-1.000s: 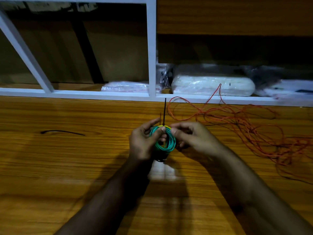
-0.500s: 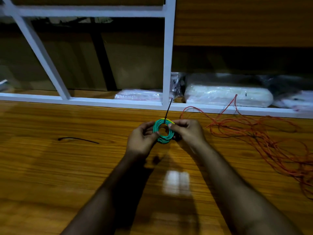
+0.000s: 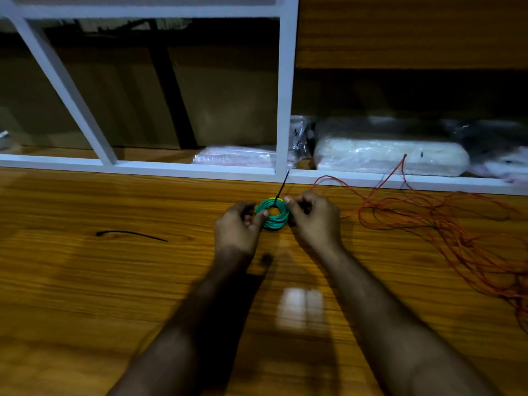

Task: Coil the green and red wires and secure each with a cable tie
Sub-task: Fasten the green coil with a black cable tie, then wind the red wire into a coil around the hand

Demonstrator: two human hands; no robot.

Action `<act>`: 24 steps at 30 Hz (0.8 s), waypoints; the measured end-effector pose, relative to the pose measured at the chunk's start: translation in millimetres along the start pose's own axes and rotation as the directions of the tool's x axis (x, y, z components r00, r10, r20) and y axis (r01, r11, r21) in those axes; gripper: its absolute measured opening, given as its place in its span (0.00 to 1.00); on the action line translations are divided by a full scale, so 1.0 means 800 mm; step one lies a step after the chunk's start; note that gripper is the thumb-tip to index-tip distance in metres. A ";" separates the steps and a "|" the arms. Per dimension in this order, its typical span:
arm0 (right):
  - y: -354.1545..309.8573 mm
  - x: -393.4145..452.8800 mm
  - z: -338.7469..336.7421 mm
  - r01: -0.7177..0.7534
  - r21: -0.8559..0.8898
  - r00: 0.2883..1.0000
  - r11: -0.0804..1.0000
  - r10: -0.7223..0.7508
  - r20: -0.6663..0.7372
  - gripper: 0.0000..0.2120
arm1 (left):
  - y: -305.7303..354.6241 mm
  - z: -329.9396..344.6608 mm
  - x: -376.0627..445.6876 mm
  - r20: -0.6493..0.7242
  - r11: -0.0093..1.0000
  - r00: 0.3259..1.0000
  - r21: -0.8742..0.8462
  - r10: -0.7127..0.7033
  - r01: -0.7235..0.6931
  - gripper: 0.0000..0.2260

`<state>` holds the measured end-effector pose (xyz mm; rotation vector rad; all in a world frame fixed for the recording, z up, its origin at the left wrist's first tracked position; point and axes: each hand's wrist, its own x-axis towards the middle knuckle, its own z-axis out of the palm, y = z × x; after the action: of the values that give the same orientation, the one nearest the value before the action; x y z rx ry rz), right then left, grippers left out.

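**Green coil pinched between both hands, tie tail standing up**

The fingers (image 3: 264, 214) of the left hand (image 3: 238, 230) are curled and clamped on the left edge of the green wire coil (image 3: 273, 217), thumb tip pressed to its rim. The fingers (image 3: 288, 200) of the right hand (image 3: 314, 221) are curled and pinch the coil's right edge, near its top. The coil sits between the two hands, just above the wooden surface (image 3: 114, 295). From the coil's top a black cable tie (image 3: 281, 187) rises, its thin tail leaning away from the fingers toward the white shelf frame (image 3: 283, 110). To the right of the right hand, loose red wire (image 3: 428, 218) sprawls uncoiled across the surface. Well to the left of the left hand lies a second black cable tie (image 3: 131, 234), flat on the surface. Beyond the fingers, on the shelf behind the frame, lie plastic-wrapped packets (image 3: 391, 155).
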<state>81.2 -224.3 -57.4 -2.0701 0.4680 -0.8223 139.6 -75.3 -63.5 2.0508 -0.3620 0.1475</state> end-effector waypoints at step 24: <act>0.027 -0.134 -0.175 0.273 -0.270 0.942 0.923 -0.200 0.270 0.08 | 0.045 0.018 -0.121 0.475 0.710 0.704 0.207 0.528 -0.673 0.21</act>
<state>-94.3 -254.1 -55.8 -2.5140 0.2201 -0.6559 36.0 -85.1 -65.0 2.2445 -1.3738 0.2314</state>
